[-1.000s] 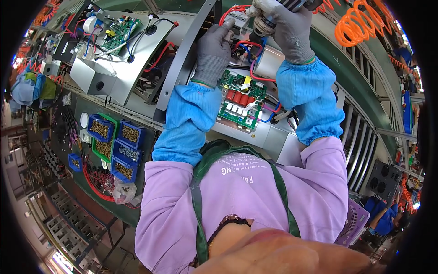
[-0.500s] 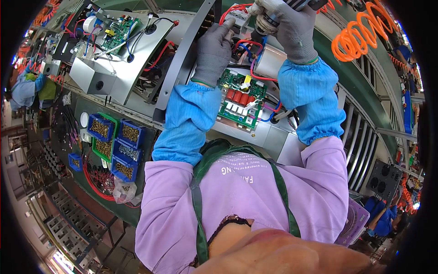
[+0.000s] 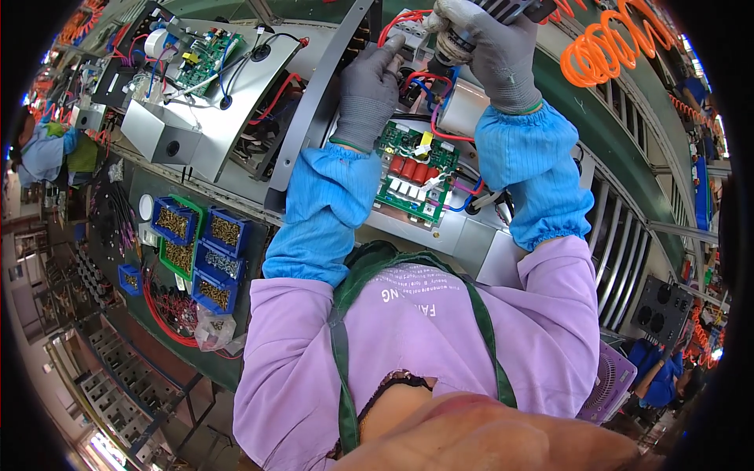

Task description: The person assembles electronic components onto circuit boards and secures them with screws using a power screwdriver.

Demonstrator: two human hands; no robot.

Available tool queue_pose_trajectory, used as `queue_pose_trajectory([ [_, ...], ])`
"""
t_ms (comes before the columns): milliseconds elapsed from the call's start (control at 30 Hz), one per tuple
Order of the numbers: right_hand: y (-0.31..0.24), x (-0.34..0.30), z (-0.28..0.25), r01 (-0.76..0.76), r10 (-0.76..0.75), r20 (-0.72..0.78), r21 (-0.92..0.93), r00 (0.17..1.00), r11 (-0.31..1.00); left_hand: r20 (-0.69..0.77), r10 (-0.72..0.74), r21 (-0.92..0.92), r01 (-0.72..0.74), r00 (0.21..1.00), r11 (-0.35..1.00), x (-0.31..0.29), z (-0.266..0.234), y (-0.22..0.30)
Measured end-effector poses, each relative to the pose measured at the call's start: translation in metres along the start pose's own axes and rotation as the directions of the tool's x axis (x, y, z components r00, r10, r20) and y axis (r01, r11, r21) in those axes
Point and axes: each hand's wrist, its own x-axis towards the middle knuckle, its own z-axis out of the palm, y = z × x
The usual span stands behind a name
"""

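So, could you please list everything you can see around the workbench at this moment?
green circuit board: one, green with red parts, in the open metal unit between the forearms
red and blue wires: several, above that board
power tool: one, dark, at the top edge
second circuit board: one, green, on the metal unit at upper left
blue parts bins: several, blue, holding small parts, at left
coiled hose: one, orange, upper right
fan: one, purple, lower right
co-worker: one, blue sleeve, far left
left hand: grey glove, on the wiring
right hand: grey glove, gripping the power tool
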Motion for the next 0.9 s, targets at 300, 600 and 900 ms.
queue_pose_trajectory([
  [300,0.005,-0.002,0.008,0.04,-0.04,0.115,0.005,0.993,0.999,-0.012,0.005,-0.02,-0.006,1.0,1.0,0.0,0.0,0.001],
  [600,-0.001,-0.002,0.006,-0.061,0.065,0.147,-0.032,0.987,0.998,-0.003,-0.015,-0.044,0.015,1.0,0.999,-0.002,0.001,0.003],
  [900,0.006,0.0,0.012,-0.008,0.039,0.116,-0.255,0.993,0.967,-0.008,0.005,0.039,-0.005,1.0,0.999,-0.005,0.004,0.0],
])
